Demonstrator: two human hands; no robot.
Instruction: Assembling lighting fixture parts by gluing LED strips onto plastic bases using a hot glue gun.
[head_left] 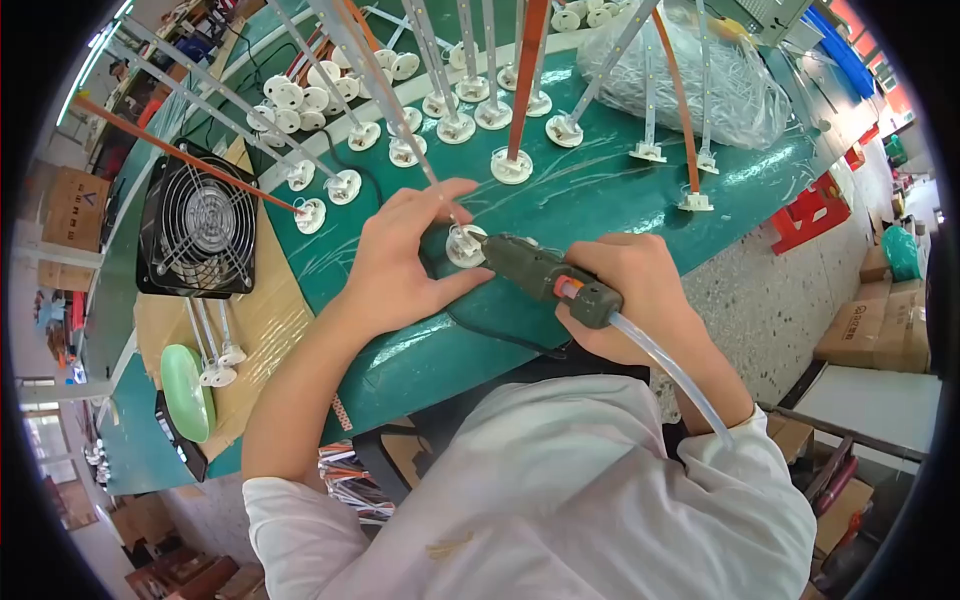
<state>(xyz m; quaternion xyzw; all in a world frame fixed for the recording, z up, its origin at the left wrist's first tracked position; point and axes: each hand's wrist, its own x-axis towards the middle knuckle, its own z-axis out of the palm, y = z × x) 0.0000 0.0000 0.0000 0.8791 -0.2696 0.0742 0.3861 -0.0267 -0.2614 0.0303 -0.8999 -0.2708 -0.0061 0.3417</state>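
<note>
Here's the small white round base (465, 245), sitting flat on the green counter (620, 215) right in front of the person, a thin metal rod rising out of its middle and slanting up and away. The left hand (405, 265) is bent over it, fingers (440, 195) spread in an arch, thumb and forefinger steadying the base from either side. In from the right comes the dark green glue gun (545, 275), nozzle touching the base's edge, with the right hand (640, 290) wrapped tight round the grip and a clear glue stick (670, 370) trailing out behind. To do this well, I'd say keep the base pinned flat, hold the nozzle right at the joint, and squeeze slow so the bead stays small and off the fingertips. Widening out: a whole row of finished rod-and-base pieces (455, 125) stands upright across the far counter, some rods orange, most silver. A clear plastic bag (700, 75) bulges behind them. To the left, a black square fan (200, 225) sits on brown cardboard beside a pale green dish (188, 390). Off to the right, speckled floor, a red stool (810, 215) and stacked cardboard boxes (880, 330).
</note>
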